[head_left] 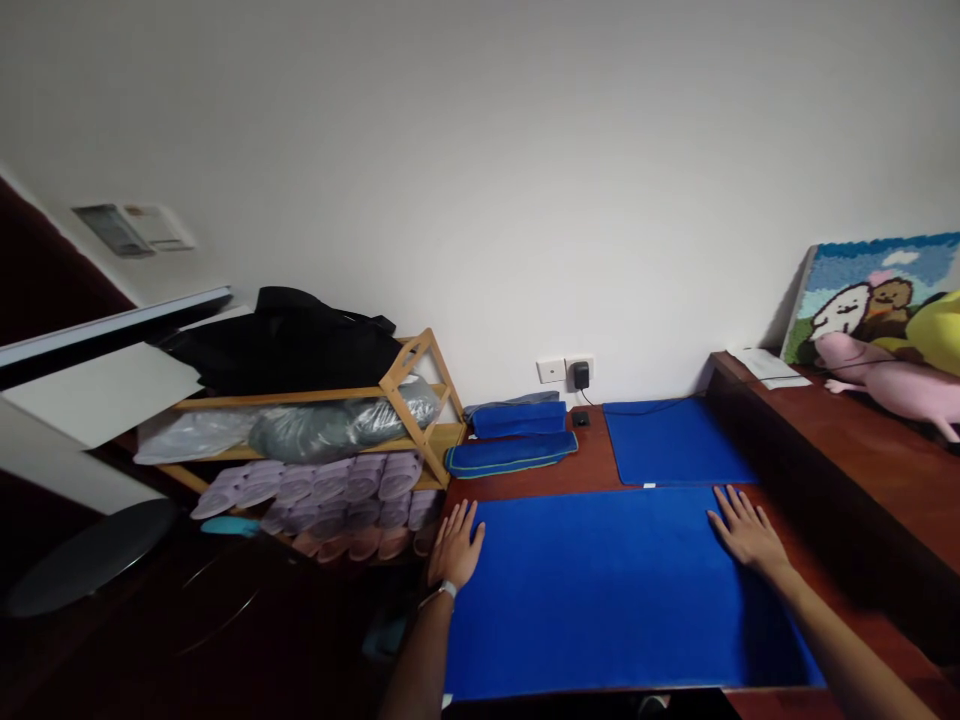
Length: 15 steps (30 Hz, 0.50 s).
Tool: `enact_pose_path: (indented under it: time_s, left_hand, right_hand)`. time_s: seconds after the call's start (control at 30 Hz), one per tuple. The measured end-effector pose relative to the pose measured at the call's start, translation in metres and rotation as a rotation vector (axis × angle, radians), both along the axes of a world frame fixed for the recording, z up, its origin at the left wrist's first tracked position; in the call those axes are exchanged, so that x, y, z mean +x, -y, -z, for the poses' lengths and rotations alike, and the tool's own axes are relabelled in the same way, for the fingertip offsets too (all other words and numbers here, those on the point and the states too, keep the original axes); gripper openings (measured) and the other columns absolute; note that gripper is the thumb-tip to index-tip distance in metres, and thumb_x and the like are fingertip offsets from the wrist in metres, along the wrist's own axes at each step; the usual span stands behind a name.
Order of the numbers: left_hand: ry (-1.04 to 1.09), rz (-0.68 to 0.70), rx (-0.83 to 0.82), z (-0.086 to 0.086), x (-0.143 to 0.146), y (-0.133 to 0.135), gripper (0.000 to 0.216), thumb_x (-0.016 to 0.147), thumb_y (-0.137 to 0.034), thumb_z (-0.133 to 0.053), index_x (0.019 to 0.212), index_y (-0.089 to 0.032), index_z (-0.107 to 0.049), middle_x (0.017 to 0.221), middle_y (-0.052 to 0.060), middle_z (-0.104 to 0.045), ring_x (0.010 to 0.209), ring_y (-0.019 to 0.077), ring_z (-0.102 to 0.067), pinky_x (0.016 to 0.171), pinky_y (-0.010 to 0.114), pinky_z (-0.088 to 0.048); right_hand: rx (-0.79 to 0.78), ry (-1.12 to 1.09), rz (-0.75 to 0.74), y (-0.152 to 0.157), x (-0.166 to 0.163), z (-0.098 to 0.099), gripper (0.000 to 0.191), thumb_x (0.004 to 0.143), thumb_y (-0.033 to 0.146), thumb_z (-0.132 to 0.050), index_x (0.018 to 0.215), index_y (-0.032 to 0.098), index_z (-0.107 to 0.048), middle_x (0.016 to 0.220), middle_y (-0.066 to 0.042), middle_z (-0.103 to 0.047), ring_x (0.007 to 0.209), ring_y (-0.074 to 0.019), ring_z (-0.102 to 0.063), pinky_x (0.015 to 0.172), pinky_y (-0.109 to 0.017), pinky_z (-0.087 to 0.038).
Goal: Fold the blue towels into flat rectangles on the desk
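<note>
A large blue cloth [600, 590] lies spread flat on the reddish-brown tabletop [532, 487]. My left hand [456, 545] rests palm down at its far left corner, fingers stretched out, a watch band on the wrist. On the far right corner lies my right hand [748, 532], also flat with its fingers spread. Neither hand grips anything. Just beyond, a smaller blue cloth [675, 440] lies flat near the wall. Folded blue cloths [514, 453] sit at the table's far left, one with a yellow-green edge.
A wooden rack [427, 400] with slippers [360, 480] and a black bag [300, 345] stands at left, near a dark round stool [94, 555]. A plugged-in black adapter [580, 375] trails a cable. A raised ledge [862, 440] at right carries a pink plush toy [892, 380] and a picture [862, 290].
</note>
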State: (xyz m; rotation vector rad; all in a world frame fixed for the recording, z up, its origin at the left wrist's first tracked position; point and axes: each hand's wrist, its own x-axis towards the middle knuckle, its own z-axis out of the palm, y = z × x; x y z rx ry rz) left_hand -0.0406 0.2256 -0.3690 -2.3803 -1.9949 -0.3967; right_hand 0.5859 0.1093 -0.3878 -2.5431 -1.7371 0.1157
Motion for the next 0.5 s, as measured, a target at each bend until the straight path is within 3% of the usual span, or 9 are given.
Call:
enact_pose_path:
  time_s: [0.13,0.27,0.4,0.5]
  left_hand:
    - [-0.001,0.002,0.006,0.002,0.001,0.000,0.059,0.106,-0.046,-0.034,0.158,-0.020,-0.043,0.166,0.010,-0.042,0.155,0.0254,-0.034,0.127,0.047,-0.027]
    - [0.003,0.007,0.023,0.005,0.001,0.000,0.059,0.106,-0.046,-0.034,0.158,-0.021,-0.043,0.166,0.010,-0.043,0.155,0.0254,-0.035,0.127,0.047,-0.027]
    - [0.000,-0.001,0.021,0.004,0.001,0.001,0.059,0.106,-0.046,-0.034,0.158,-0.020,-0.043,0.166,0.011,-0.043,0.155,0.0262,-0.035,0.127,0.048,-0.027]
    - [0.001,-0.001,0.016,0.003,0.001,0.001,0.058,0.106,-0.045,-0.034,0.158,-0.020,-0.043,0.166,0.011,-0.043,0.155,0.0260,-0.035,0.127,0.048,-0.027]
  right_hand:
    - [0.074,0.044,-0.022,-0.003,-0.040,-0.012,0.073,0.101,0.048,-0.022,0.162,0.009,-0.033,0.170,-0.016,-0.028,0.158,-0.0313,-0.022,0.128,-0.054,-0.017]
    - [0.197,-0.015,-0.267,-0.008,-0.155,-0.031,0.070,0.105,0.047,-0.020,0.161,0.008,-0.032,0.169,-0.013,-0.030,0.159,-0.0287,-0.019,0.130,-0.052,-0.014]
    - [0.187,-0.171,-0.570,-0.019,-0.284,-0.043,0.069,0.107,0.053,-0.017,0.164,0.015,-0.025,0.170,-0.007,-0.024,0.159,-0.0237,-0.018,0.130,-0.047,-0.015]
    - [0.137,-0.232,-0.659,-0.032,-0.331,-0.044,0.070,0.107,0.054,-0.016,0.164,0.014,-0.022,0.171,-0.007,-0.019,0.160,-0.0232,-0.015,0.130,-0.045,-0.013]
